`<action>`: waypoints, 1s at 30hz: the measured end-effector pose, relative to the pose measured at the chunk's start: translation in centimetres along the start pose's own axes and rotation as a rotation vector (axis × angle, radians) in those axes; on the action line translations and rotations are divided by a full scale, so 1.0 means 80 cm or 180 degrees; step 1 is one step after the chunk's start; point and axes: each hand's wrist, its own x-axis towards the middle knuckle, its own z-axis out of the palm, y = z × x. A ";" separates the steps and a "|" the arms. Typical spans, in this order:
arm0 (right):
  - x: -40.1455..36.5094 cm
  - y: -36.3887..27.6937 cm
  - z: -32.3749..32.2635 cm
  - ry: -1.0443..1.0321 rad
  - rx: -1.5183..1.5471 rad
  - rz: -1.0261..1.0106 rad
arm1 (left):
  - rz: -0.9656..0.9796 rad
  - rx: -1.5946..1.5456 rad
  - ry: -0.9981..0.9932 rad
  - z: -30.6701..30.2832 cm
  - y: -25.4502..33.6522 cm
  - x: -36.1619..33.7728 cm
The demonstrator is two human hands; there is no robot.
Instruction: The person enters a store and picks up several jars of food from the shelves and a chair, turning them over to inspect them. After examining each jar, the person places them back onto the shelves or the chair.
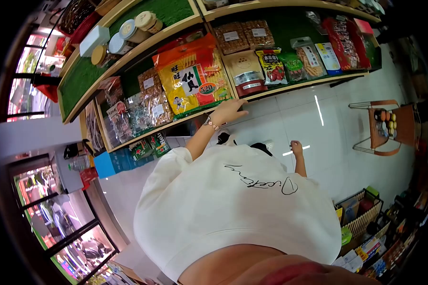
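My left hand (pixel 227 112), with a bracelet at the wrist, lies at the wooden front edge of the lower shelf (pixel 266 92). Its fingers are stretched out and hold nothing. Right behind it stands a large yellow and red bag of snacks (pixel 191 78). A pouch with a clear window (pixel 245 71) is to the right of that bag. Clear packs of nut-like pieces (pixel 156 97) sit on the bag's left. Away from the shelf, my right hand (pixel 296 147) hangs low over the floor by my side. Its fingers are curled in, with nothing visible in them.
Lidded jars (pixel 134 32) and a white box (pixel 94 41) stand on the green-lined upper shelf. A brown chair (pixel 392 124) with small jars is at the right. Below the shelf at left is a blue box (pixel 114 164). A basket (pixel 364 209) stands lower right.
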 end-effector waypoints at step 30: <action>-0.289 0.290 -0.091 0.2380 0.2641 0.2837 | 0.2310 0.0187 -0.2333 0.271 0.402 0.252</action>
